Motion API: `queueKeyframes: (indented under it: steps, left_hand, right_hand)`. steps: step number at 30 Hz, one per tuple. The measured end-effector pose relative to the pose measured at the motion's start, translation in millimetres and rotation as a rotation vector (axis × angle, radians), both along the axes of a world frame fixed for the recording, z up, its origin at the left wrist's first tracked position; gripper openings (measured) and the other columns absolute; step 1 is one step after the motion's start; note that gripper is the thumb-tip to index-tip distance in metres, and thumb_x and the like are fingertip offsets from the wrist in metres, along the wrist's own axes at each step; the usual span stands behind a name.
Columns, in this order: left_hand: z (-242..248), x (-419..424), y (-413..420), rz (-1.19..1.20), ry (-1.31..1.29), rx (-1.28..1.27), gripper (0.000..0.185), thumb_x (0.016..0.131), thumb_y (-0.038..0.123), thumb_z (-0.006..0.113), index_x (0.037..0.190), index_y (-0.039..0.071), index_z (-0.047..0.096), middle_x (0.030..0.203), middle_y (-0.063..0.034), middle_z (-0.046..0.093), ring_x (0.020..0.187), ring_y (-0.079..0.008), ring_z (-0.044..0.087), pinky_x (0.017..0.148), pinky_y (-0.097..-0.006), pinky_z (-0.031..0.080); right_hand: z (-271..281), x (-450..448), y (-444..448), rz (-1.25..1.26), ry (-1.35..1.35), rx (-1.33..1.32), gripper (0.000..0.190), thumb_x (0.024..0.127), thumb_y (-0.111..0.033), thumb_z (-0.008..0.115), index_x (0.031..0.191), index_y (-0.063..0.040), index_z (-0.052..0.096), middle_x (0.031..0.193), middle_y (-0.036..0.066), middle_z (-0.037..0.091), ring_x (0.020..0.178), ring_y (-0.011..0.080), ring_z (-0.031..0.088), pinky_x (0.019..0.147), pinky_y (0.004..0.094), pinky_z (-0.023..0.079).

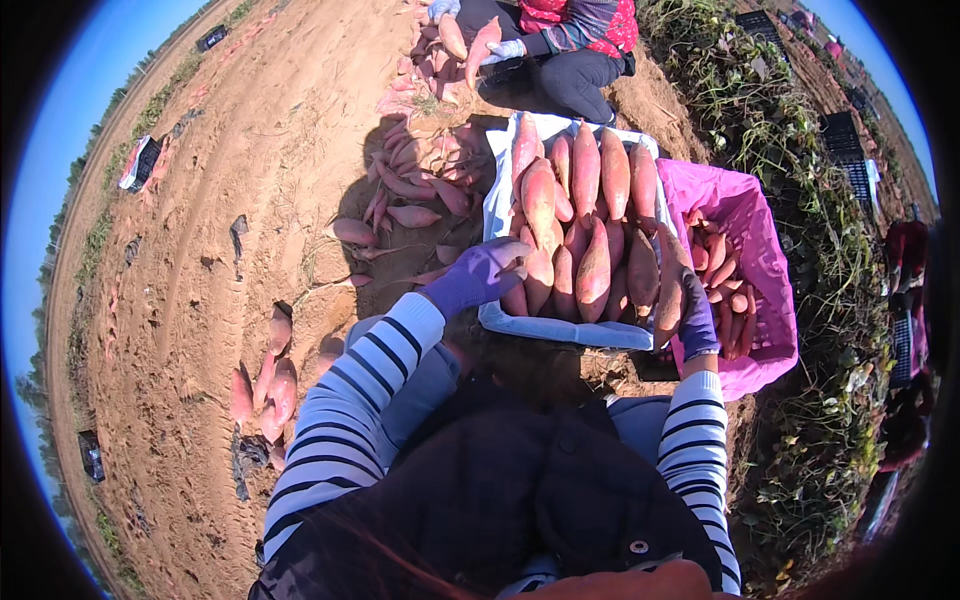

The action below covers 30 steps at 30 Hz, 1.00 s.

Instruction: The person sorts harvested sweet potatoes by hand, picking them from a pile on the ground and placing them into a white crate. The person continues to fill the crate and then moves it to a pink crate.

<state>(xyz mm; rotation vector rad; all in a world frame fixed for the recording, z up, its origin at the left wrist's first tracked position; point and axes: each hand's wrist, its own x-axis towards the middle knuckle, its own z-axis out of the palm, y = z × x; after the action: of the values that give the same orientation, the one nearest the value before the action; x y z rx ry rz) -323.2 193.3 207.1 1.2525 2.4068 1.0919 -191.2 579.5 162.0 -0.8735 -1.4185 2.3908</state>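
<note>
A crate with a white-and-blue liner (566,330) stands before me, heaped with large pink-skinned sweet potatoes (593,271) laid lengthwise in rows. My left hand (480,277), in a purple glove, is over the crate's left side. Its fingers are curled and apart beside the sweet potatoes, with nothing seen between them; whether the fingertips touch one is unclear. At the right rim, my right hand (699,315), also gloved in purple, grips a long sweet potato (670,289) that stands steeply along the crate's edge. The fingers behind it are partly hidden.
A pink-lined crate (772,300) with smaller sweet potatoes adjoins on the right. Loose sweet potatoes (412,187) lie on the soil to the left. Opposite, a crouching person in gloves (502,51) holds sweet potatoes. Vines (810,247) cover the right side.
</note>
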Motion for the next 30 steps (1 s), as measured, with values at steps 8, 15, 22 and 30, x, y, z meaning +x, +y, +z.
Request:
queueKeyframes:
  steps: [8, 15, 22, 30]
  left_hand:
    - [1.5, 4.3, 1.1, 0.129, 0.049, 0.102, 0.037, 0.082, 0.023, 0.063, 0.115, 0.006, 0.056, 0.109, -0.0145, 0.059, 0.098, -0.0305, 0.06, 0.086, -0.0391, 0.048]
    - [-0.9, -5.6, 11.5, 0.125, 0.212, 0.095, 0.04, 0.079, 0.025, 0.063, 0.115, 0.008, 0.056, 0.117, -0.0195, 0.057, 0.11, -0.0357, 0.055, 0.091, -0.0426, 0.046]
    - [-0.5, -10.4, 13.7, 0.1, 0.226, 0.054, 0.04, 0.082, 0.024, 0.062, 0.117, 0.007, 0.056, 0.123, -0.021, 0.054, 0.114, -0.036, 0.052, 0.097, -0.0425, 0.044]
    - [-1.5, -18.3, 14.2, 0.06, 0.217, 0.007, 0.043, 0.082, 0.027, 0.062, 0.119, 0.005, 0.055, 0.123, -0.0222, 0.053, 0.116, -0.0379, 0.051, 0.097, -0.0427, 0.043]
  right_hand:
    - [-7.4, 5.4, 3.9, 0.084, 0.052, 0.05, 0.039, 0.083, -0.026, 0.065, 0.111, 0.001, 0.06, 0.096, 0.011, 0.066, 0.082, 0.0209, 0.063, 0.073, 0.0328, 0.053]
    - [-12.7, -12.2, 15.7, 0.018, -0.012, 0.14, 0.043, 0.081, -0.023, 0.063, 0.116, 0.001, 0.058, 0.102, 0.008, 0.063, 0.09, 0.0189, 0.06, 0.081, 0.0314, 0.049]
    - [6.3, -36.3, -8.9, 0.205, -0.304, 0.944, 0.069, 0.079, -0.035, 0.066, 0.132, 0.003, 0.044, 0.122, 0.022, 0.055, 0.112, 0.0324, 0.054, 0.095, 0.0364, 0.041]
    - [17.4, -41.1, -48.1, 0.126, -0.465, 1.648, 0.066, 0.086, -0.03, 0.054, 0.142, -0.005, 0.03, 0.128, 0.028, 0.046, 0.113, 0.0424, 0.05, 0.095, 0.045, 0.042]
